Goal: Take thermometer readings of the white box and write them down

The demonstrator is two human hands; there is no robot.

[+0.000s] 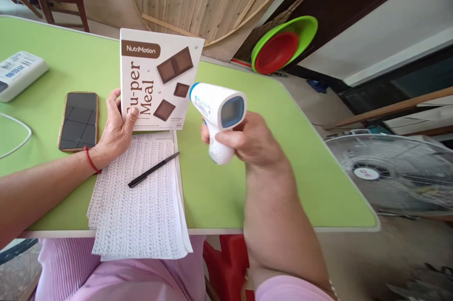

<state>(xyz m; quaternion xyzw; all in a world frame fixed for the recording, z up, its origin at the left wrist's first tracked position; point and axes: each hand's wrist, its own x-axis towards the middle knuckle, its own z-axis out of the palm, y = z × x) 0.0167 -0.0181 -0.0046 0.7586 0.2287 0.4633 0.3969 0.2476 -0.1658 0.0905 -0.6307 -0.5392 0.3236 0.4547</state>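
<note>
Right hand grips a white handheld thermometer beside the box that the left hand clasps; handwritten papers overhang the near edge of the tabletop.

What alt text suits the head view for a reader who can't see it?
The right hand points a white gun-shaped device toward a NutriMotion package in the left hand. Below, a black pen lies on handwritten sheets, with a phone nearby on the green table.

box is between phone (left) and thermometer.
</note>
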